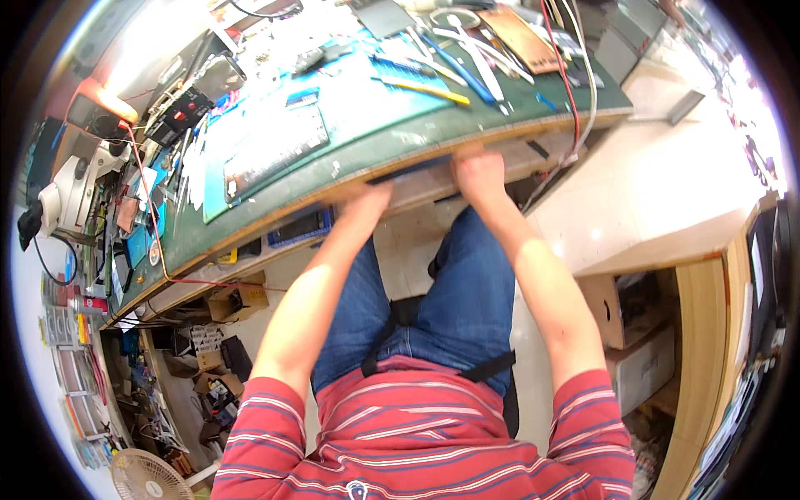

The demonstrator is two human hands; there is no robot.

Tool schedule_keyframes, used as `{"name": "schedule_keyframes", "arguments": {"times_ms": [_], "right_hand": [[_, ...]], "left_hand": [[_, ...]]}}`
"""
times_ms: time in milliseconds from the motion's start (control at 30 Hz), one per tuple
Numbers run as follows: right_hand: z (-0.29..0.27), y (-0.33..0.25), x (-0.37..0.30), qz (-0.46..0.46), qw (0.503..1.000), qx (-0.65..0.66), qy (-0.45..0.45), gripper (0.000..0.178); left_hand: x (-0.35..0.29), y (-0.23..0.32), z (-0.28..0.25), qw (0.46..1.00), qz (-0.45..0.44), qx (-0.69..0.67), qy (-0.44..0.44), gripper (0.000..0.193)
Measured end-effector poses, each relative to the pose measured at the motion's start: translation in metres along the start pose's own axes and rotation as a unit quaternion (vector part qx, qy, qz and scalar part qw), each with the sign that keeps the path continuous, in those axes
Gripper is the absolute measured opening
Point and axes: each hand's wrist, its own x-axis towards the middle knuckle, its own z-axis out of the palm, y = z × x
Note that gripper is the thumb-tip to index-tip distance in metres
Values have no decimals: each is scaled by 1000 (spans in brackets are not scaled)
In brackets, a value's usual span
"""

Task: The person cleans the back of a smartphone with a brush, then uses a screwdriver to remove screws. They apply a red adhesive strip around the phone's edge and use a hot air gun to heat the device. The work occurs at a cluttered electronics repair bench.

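My left hand (368, 198) is at the front edge of the green-topped workbench (367, 162), smeared by motion, its fingers not clear. My right hand (480, 173) sits at the same edge farther right, knuckles up, with its fingertips hidden. Both are next to the shallow shelf (421, 185) under the bench top, and whether either holds anything does not show. On the bench above lies a dark flat device panel (275, 154), resting on a light teal work mat (358, 117). A yellow-handled tool (425, 88) and a blue pen-like tool (464, 71) lie beyond my right hand.
A red cable and a white cable (590, 92) hang over the bench's right edge. At left stand a white microscope-like instrument (71, 187) and a black box with knobs (179, 115). Below left are a fan (150, 475) and cluttered shelves; a blue tray (300, 229) sits under the bench.
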Motion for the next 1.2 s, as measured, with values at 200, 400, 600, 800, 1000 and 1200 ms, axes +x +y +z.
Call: {"name": "schedule_keyframes", "arguments": {"times_ms": [200,400,600,800,1000,1200], "right_hand": [[-9,-1,-3,18,997,73,29,16],[-25,-14,-9,95,981,165,-32,20],[-114,-81,-35,256,766,569,-158,17],[-143,-115,-32,138,837,496,-185,19],[-145,-130,-19,109,805,532,-240,19],[-150,-133,1,170,764,579,-228,16]], "left_hand": [[35,-15,34,995,-45,-84,-41,37],[-57,-11,1,893,-79,-434,-83,28],[-156,-16,-66,730,-89,-668,-112,16],[-180,-35,-74,839,11,-539,-74,29],[-171,-57,-84,863,126,-489,9,22],[-167,-73,-107,815,75,-570,70,17]]}}
